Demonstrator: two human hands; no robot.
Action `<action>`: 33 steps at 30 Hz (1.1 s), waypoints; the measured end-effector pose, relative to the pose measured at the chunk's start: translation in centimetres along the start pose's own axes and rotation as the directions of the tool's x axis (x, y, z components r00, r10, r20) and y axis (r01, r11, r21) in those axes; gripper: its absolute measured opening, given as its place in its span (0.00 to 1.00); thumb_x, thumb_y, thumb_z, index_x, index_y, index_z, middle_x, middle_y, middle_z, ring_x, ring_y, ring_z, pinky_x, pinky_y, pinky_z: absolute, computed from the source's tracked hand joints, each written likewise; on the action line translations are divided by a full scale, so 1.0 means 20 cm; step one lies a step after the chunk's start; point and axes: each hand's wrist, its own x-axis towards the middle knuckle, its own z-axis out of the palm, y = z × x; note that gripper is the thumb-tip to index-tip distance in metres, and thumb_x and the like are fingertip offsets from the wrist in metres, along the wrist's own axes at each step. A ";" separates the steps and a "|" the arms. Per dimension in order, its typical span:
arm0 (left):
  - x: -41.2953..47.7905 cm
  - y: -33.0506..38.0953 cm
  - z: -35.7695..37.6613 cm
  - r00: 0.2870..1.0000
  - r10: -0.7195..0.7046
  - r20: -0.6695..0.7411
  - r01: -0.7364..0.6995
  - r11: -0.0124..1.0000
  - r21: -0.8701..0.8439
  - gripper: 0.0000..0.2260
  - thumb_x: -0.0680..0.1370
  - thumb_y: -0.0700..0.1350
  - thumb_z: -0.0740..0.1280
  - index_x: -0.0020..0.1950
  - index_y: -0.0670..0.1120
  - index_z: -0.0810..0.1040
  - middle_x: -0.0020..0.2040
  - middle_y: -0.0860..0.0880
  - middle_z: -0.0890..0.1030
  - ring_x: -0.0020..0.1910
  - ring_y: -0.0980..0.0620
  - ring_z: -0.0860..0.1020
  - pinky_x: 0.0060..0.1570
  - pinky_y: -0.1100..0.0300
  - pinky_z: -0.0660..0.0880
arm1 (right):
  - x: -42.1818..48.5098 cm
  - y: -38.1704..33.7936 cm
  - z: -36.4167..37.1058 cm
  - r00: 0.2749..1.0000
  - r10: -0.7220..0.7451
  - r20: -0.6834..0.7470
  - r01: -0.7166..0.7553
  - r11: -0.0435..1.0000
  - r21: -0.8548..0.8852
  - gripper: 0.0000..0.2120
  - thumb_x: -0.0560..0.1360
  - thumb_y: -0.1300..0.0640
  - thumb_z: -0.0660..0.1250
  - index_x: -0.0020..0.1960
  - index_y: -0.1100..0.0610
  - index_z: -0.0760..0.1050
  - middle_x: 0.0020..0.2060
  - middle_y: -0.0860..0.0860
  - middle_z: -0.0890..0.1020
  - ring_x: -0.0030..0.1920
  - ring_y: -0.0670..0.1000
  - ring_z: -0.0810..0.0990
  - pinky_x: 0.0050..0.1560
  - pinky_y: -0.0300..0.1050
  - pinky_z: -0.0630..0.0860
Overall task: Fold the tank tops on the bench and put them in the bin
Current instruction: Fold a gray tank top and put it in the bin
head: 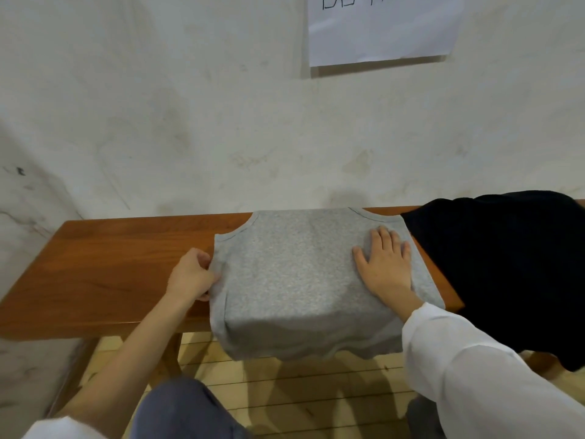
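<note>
Grey tank top point(294, 280) lay spread flat on the wooden counter point(104, 264), roughly at its middle; curved armhole seams showed at the garment's far-left and far-right corners; its far edge reached the far edge of the counter, against the wall point(190, 122); its near hem hung over the counter's near edge toward the floor point(285, 391).

Left hand point(193, 274) was at the left edge of the tank top, about midway between far and near; its fingers were curled and pinched a fold of the grey cloth at that edge.

Right hand point(384, 264) rested palm down on the right part of the tank top; its fingers were straight and slightly spread, pressing the cloth and grasping nothing; a white sleeve point(474, 369) covered the forearm.

Black garment point(506, 264), of a kind that could not be told, lay heaped on the right end of the counter and draped over its near edge; it met the grey top at the far-right corner, while a strip of bare counter showed between the two nearer the viewer.

Sheet of paper point(383, 26) hung on the wall above; the floor below was of pale wooden slats.
</note>
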 end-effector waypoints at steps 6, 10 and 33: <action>-0.07 -0.05 0.07 0.888 0.330 -0.320 -0.192 0.899 0.395 0.22 0.75 0.39 0.68 0.68 0.43 0.68 0.62 0.41 0.73 0.57 0.43 0.74 0.54 0.50 0.75 | 0.00 0.01 0.00 1.000 -0.012 0.003 0.012 1.000 0.005 0.31 0.81 0.41 0.48 0.78 0.58 0.50 0.77 0.54 0.51 0.77 0.55 0.46 0.76 0.57 0.42; -0.18 -0.04 0.32 0.812 0.559 -0.168 -0.466 0.794 0.391 0.23 0.80 0.39 0.59 0.75 0.43 0.62 0.75 0.44 0.62 0.74 0.47 0.61 0.73 0.55 0.56 | 0.01 0.01 0.00 1.000 -0.024 0.020 0.024 1.000 -0.009 0.32 0.80 0.40 0.47 0.78 0.57 0.48 0.78 0.53 0.49 0.77 0.54 0.44 0.76 0.56 0.41; 0.16 0.01 0.34 0.828 0.561 0.008 -0.446 0.649 0.616 0.31 0.79 0.59 0.43 0.78 0.44 0.53 0.78 0.45 0.56 0.77 0.47 0.52 0.75 0.50 0.46 | 0.02 0.03 0.03 0.999 0.039 0.010 -0.039 0.999 -0.012 0.30 0.80 0.40 0.46 0.78 0.53 0.48 0.78 0.55 0.48 0.77 0.56 0.43 0.75 0.56 0.40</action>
